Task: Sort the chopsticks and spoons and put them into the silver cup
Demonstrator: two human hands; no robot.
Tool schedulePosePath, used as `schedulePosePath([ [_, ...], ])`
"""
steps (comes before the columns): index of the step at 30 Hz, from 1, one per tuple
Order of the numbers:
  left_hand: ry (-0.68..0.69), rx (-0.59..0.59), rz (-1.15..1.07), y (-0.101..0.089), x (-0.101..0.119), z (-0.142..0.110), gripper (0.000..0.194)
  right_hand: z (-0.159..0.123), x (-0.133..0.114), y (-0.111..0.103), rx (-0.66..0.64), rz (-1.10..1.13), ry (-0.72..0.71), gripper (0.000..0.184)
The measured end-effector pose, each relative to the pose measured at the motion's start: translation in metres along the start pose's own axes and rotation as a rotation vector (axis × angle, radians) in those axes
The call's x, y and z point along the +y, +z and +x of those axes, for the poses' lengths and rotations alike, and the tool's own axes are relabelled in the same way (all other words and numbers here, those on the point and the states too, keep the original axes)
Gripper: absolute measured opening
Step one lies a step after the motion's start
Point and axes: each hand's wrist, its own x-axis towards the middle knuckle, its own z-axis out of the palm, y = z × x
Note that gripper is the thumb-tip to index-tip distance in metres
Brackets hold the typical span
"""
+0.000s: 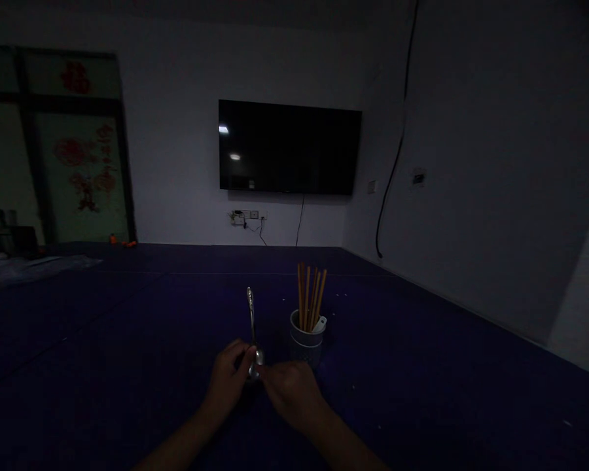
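Note:
Between my two hands a metal spoon (260,357) stands with its bowl low and its ornate handle pointing up and away. My left hand (227,374) is closed on the spoon, its thumb against the neck and bowl. My right hand (290,391) is closed too, with its fingertips at the right edge of the bowl. Just beyond the right hand is a grey utensil holder (306,339). Several wooden chopsticks (312,297) stand in it, beside a white handle (320,324) that looks like a spoon's. The dim light hides the details of my fingers.
A dark blue-purple surface (177,314) spreads all around, with small pale specks right of the holder. Plastic sheeting (34,268) lies at far left, near small orange items (129,244). A black cable (391,176) hangs down the right wall. A television (289,147) hangs at the back.

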Motion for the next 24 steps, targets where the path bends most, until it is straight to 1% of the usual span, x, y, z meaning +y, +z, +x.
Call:
schedulePosePath([
  [4, 0.022, -0.016, 0.009, -0.0011, 0.0017, -0.0007, 0.050, -0.0005, 0.0008, 0.0003, 0.003, 0.012, -0.009, 0.025],
  [9, 0.050, 0.009, 0.019, -0.0023, 0.0021, -0.0003, 0.047, -0.0010, 0.0024, 0.0027, 0.005, 0.046, -0.011, 0.026],
  [13, 0.046, 0.012, 0.018, -0.0021, -0.0003, 0.0007, 0.045, -0.0007, 0.0020, 0.0014, -0.006, 0.068, 0.012, 0.026],
  [19, 0.041, 0.018, 0.005, -0.0025, -0.0008, 0.0011, 0.044, 0.0005, 0.0016, -0.0005, -0.060, 0.064, 0.032, 0.024],
  [24, 0.034, 0.013, -0.010, -0.0024, 0.0012, 0.0004, 0.039, 0.0002, 0.0022, 0.0015, -0.042, 0.038, 0.026, 0.025],
])
